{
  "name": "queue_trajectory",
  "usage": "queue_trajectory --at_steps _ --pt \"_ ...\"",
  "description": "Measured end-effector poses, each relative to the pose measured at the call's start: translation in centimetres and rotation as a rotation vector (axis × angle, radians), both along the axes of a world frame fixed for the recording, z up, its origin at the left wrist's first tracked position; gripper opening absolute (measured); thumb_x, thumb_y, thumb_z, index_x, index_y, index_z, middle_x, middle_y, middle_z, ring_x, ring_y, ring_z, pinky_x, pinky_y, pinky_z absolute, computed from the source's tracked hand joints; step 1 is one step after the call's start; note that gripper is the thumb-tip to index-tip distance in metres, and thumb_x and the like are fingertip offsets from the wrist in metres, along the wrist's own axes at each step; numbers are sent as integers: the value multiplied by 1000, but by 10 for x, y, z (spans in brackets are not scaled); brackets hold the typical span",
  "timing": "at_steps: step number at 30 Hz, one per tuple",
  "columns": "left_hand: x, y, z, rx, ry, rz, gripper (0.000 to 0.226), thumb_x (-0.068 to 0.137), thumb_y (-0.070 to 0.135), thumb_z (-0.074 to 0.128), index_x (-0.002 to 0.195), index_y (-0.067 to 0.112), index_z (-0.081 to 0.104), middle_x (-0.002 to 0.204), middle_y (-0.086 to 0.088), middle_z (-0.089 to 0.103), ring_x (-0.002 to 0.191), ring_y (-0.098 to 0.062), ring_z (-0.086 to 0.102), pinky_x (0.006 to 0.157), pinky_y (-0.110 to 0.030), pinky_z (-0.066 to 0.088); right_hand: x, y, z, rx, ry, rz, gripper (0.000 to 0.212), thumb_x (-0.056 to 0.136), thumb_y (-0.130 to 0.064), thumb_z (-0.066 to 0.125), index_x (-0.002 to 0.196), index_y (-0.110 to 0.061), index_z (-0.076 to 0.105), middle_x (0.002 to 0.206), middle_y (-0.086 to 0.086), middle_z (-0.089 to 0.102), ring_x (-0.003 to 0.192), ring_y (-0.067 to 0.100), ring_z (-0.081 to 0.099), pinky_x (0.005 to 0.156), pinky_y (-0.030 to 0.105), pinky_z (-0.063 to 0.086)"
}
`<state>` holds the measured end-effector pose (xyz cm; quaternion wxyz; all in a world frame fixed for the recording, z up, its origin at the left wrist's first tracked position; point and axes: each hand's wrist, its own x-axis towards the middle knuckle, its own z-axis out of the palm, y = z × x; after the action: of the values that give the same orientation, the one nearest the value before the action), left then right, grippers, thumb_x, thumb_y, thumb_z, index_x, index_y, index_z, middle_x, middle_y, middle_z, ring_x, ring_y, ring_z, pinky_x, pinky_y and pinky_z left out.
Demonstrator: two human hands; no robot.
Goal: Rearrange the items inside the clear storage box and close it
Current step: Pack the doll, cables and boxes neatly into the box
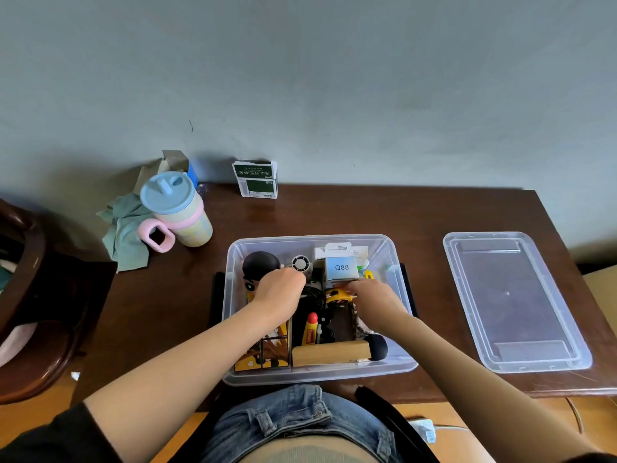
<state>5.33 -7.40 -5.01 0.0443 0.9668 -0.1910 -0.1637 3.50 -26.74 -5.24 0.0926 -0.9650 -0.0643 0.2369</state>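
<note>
Both arms are down inside the clear storage box [230,262], which sits open on the dark wooden table [434,212] right in front of the person. The left hand [278,289] is in the middle of the box, knuckles up, fingers curled downward near a small round fan [300,263]; what they have hold of, if anything, I cannot tell from here. The right hand [374,295] reaches in just beside it, fingers stretched toward a yellow tape measure [337,295] and touching its edge, with no clear grip showing.

Packed around the hands: a black-headed cartoon figure [260,262] at the far left, a pale blue carton marked Q88 [341,268] standing near the far wall, a white carton [340,251] behind it. Nearer the person lie a yellow lip balm tube [310,330] with a red cap, a wooden-handled brush [334,353] with a black end lying crosswise along the near wall, and a yellow-and-brown printed box [263,354] in the near left corner.

The clear lid [514,295] lies flat on the table well to the right, apart from the box. At the far left stands a pastel sippy cup [177,212] with a blue top and pink handle, a green cloth [125,228] beside it. A green-and-white carton [255,178] stands against the wall.
</note>
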Motion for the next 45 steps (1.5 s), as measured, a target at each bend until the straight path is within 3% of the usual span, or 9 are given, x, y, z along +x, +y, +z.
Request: queue_trajectory --at_steps 4,7,11,17,25,27,30,35,45 --pt "3 8 0 -193 141 -32 41 87 25 66 127 22 58 121 0 59 108 -22 59 83 -33 51 2 -11 12 -49 40 -39 37 89 2 43 109 -18 67 106 4 66 94 26 63 72 30 52" --pt "5 10 -1 -281 192 -48 38 88 23 64 126 28 59 122 3 58 110 -18 56 87 -32 48 -4 -16 21 -159 107 32 20 88 0 47 90 -8 66 92 10 64 82 29 60 61 29 48" --pt "4 6 -4 -315 103 47 30 92 18 60 121 23 63 122 0 60 110 -19 57 87 -31 48 -11 -13 25 -219 152 77 21 86 3 55 101 -6 65 103 10 64 95 29 62 81 36 54" --pt "-3 3 -6 -350 16 100 29 90 16 61 119 20 63 119 2 60 105 -18 59 81 -27 47 -11 -5 21 -312 140 129 20 84 1 58 74 -11 46 95 11 59 82 27 55 62 32 41" --pt "-5 8 0 -363 -1 72 27 90 21 62 117 25 62 115 5 58 95 -15 61 76 -30 52 -7 4 4 -404 165 243 23 86 0 57 109 -7 59 109 9 56 95 30 62 65 32 43" --pt "-5 9 1 -367 0 64 28 90 22 61 118 25 62 116 5 58 96 -15 61 78 -32 53 -2 4 3 -410 171 249 5 85 -2 60 87 -5 56 91 6 52 87 27 60 65 31 42" --pt "-6 9 1 -384 -4 66 28 90 22 62 117 26 62 115 6 58 93 -14 61 77 -33 54 3 2 4 -331 133 151 29 85 -2 56 64 -11 38 68 1 40 72 26 49 61 28 38" --pt "-7 11 -2 -393 18 69 29 89 23 62 118 27 62 116 8 57 90 -12 61 75 -32 54 -2 -3 6 -57 44 -3 15 87 -13 58 100 -12 62 100 4 63 88 26 61 65 30 47" --pt "-15 9 -1 -420 53 11 24 91 20 59 114 26 65 111 9 61 89 -9 61 64 -14 38 -15 11 -17 15 -75 -95 22 86 -29 66 97 -11 59 100 5 65 88 25 62 67 33 49"
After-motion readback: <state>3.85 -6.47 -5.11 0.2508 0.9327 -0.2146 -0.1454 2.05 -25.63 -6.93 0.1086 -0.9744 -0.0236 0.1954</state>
